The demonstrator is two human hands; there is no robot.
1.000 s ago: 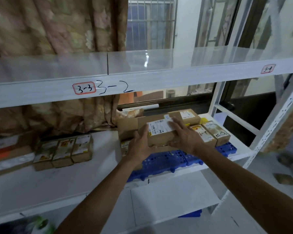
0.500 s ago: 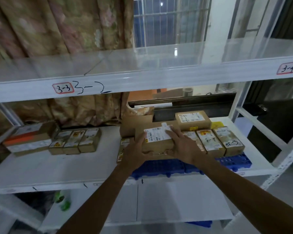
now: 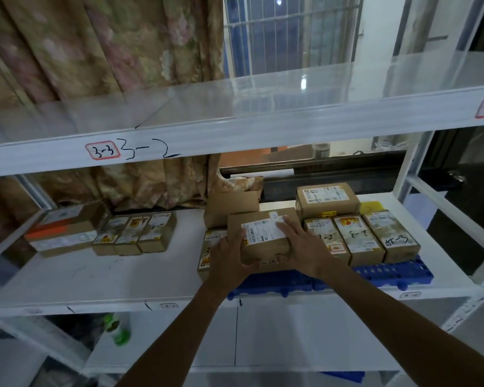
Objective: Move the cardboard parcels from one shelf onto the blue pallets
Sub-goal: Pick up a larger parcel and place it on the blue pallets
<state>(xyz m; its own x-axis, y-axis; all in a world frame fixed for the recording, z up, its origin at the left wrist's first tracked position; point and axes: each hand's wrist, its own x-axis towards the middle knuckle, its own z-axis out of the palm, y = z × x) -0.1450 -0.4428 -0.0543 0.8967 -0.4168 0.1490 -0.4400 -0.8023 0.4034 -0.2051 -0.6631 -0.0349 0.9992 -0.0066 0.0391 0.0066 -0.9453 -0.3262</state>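
A cardboard parcel (image 3: 263, 241) with a white label sits among other parcels on the blue pallet (image 3: 389, 275) on the middle shelf. My left hand (image 3: 229, 261) grips its left front corner. My right hand (image 3: 302, 247) lies flat on its top right side, with the thumb at the front edge. Three small parcels (image 3: 361, 238) stand side by side to its right, with a bigger parcel (image 3: 327, 199) behind them. On the shelf's left lie several small parcels (image 3: 137, 233) and a long box (image 3: 65, 233) with an orange stripe.
The white upper shelf beam (image 3: 235, 135), marked 3-3 and 3-2, hangs just above the working gap. A white upright post (image 3: 411, 174) stands at the right. A green-capped bottle (image 3: 118, 328) lies on the lower shelf. A floral curtain (image 3: 95, 51) hangs behind.
The view has swung left and the parcel has come down among the other parcels on the pallet. Both hands have stayed on it.
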